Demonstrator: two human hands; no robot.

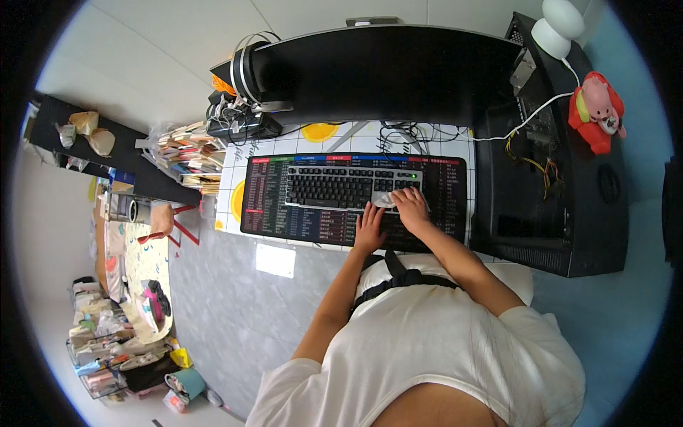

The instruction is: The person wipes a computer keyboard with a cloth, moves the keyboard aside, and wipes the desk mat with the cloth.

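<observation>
A black keyboard with a light grey frame [329, 188] lies on a dark desk mat [265, 213] covered in printed text. My right hand [410, 208] rests over the keyboard's number-pad end, its fingers bent onto a crumpled white tissue [383, 200]. The tissue covers some keys beside that hand. My left hand [368, 226] lies on the mat with fingers spread, the fingertips touching the front edge of the keyboard near the tissue. Part of the tissue under my right fingers is hidden.
Behind the keyboard stands a wide curved monitor [384, 75], with headphones [245, 75] at its left end. A black computer case [526, 235] is on the right, with a pink plush toy [599, 107] on it. Loose cables [405, 134] lie under the monitor; books [186, 153] stand left.
</observation>
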